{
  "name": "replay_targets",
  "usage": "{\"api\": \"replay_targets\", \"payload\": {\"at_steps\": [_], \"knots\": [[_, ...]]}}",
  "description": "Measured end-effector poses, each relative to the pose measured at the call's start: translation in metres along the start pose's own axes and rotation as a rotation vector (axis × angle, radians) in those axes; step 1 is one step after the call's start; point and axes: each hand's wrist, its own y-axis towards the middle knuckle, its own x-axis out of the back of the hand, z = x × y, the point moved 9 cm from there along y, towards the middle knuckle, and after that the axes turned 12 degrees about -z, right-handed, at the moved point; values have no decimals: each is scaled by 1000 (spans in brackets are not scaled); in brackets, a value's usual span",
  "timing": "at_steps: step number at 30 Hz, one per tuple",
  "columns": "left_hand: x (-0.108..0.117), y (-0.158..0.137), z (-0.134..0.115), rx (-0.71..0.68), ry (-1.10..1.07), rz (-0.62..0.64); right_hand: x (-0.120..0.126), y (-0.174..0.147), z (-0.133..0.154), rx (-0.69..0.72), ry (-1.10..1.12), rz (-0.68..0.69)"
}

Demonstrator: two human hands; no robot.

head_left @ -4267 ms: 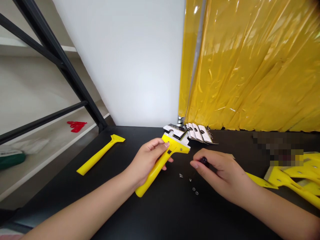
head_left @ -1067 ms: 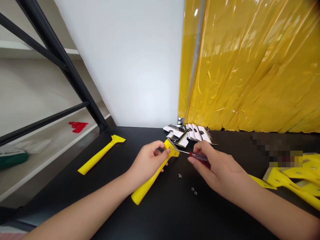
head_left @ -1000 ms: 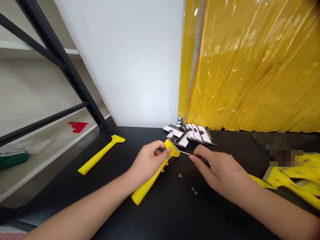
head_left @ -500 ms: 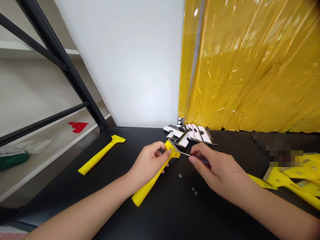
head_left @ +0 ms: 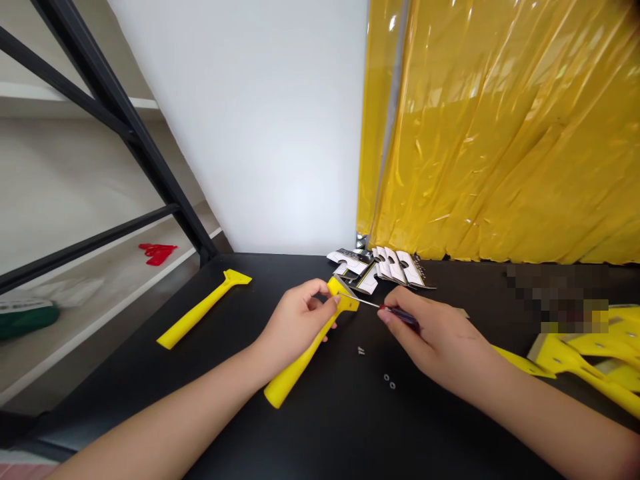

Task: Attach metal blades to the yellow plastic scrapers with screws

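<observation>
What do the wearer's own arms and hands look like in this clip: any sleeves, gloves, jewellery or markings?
Both forearms are bare as far as the frame shows, with no sleeves in view. The left hand and right hand wear no gloves. No watch, ring, bracelet or marking is visible. Fingernails look short and unpainted.

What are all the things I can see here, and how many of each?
scraper in hand: 1, yellow, held over the table's middle
screwdriver: 1, red handle, tip at the scraper's head
spare scraper: 1, yellow, table's left
scraper pile: several, yellow, table's right edge
blade cards: several, white and black, table's back
screws: about 2, tiny, table's middle
washers: 2, small, near the screws
table: 1, black
curtain: 1, yellow, behind
shelf frame: 1, black, left
red thing: 1, on shelf
left hand: grips scraper
right hand: holds screwdriver
</observation>
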Motion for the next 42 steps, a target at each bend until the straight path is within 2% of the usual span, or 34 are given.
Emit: {"api": "replay_targets", "payload": {"at_steps": [3,8,16,22,26,30,33,37,42], "knots": [[1,-1,-2,-9,16,-1,-3,0,-5,-24,11,18],[4,-2,-7,-41,54,-20,-17,-4,-13,-154,122,93],[6,-8,-15,-147,109,-45,-12,-7,-3,-164,185,54],[9,-10,-31,-258,104,-92,-33,-13,-8,-434,519,214],[16,-8,-37,-252,56,-124,-41,-13,-10,-502,651,235],[31,1,-34,-124,-76,-199,-36,-13,-15,-445,622,137],[36,7,-28,-2,-218,-217,-22,-12,-11,-324,512,36],[25,3,-20,124,-393,-169,-9,-10,7,-154,352,-7],[2,-17,-17,211,-529,-63,-2,-8,17,-38,59,-54]]}}
